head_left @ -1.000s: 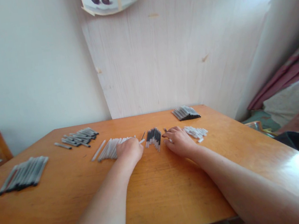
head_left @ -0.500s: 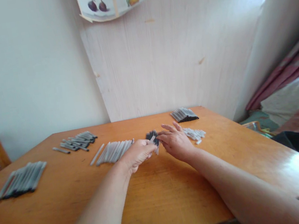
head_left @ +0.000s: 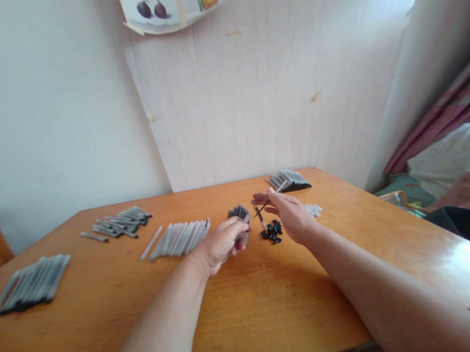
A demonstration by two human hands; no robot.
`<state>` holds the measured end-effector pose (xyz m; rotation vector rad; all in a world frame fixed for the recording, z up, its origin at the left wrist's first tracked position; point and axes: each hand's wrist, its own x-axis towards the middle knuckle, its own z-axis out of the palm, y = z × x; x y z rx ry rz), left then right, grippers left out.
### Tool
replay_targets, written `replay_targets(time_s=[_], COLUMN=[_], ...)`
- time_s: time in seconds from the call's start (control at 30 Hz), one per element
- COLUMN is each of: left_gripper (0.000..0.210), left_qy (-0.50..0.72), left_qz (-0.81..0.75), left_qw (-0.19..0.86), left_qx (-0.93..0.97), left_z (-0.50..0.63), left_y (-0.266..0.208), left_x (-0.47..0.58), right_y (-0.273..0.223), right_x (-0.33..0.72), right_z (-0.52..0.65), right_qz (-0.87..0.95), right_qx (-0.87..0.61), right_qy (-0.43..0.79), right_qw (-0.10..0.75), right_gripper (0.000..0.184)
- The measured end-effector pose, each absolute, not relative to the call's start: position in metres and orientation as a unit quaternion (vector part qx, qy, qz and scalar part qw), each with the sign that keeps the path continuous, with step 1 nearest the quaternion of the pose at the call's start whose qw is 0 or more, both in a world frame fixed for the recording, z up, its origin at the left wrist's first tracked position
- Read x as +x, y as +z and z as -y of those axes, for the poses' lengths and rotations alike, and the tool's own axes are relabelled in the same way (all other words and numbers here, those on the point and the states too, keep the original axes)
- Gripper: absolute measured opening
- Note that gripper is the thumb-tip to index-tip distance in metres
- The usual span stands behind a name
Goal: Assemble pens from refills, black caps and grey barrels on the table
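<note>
My right hand pinches a thin pen refill, dark at its lower left end and pale at its upper right. It is raised above a small heap of black pen caps. My left hand is closed beside a bunch of dark-tipped refills; what its fingers grip is mostly hidden. A single thin piece, perhaps a refill, lies behind the black caps. Left of my left hand is a row of white pen barrels. Small white pieces show partly behind my right hand.
The wooden table meets a wall at the back. Pens with black ends lie in a pile at the far left, a row at the near left and a stack at the back right. A black bin stands beyond the right edge.
My right hand has moved away from my left hand, up and to the right, with a refill in its fingers. The black caps it covered now show. My left hand has stayed about where it was.
</note>
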<state>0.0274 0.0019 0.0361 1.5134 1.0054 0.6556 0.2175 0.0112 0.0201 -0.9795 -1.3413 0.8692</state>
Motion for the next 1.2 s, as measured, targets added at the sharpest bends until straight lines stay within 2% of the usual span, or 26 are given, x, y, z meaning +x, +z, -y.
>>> replay_targets(time_s=[0.23, 0.73, 1.2], left_gripper=[0.016, 0.017, 0.016], left_qy=[0.248, 0.253, 0.247], left_qz=[-0.419, -0.422, -0.420], left_qw=[0.556, 0.554, 0.561], left_qx=[0.674, 0.672, 0.669], left_z=[-0.0072, -0.0081, -0.0064], left_y=[0.0278, 0.0273, 0.0275], left_x=[0.0268, 0.0268, 0.0284], right_y=[0.0205, 0.0223, 0.0182], right_x=[0.2176, 0.2198, 0.2122], right_z=[-0.0127, -0.0115, -0.0065], right_qz=[0.525, 0.529, 0.566], right_qx=[-0.374, -0.375, -0.381], right_qy=[0.457, 0.451, 0.454], right_qw=[0.613, 0.613, 0.573], right_gripper=[0.052, 0.050, 0.051])
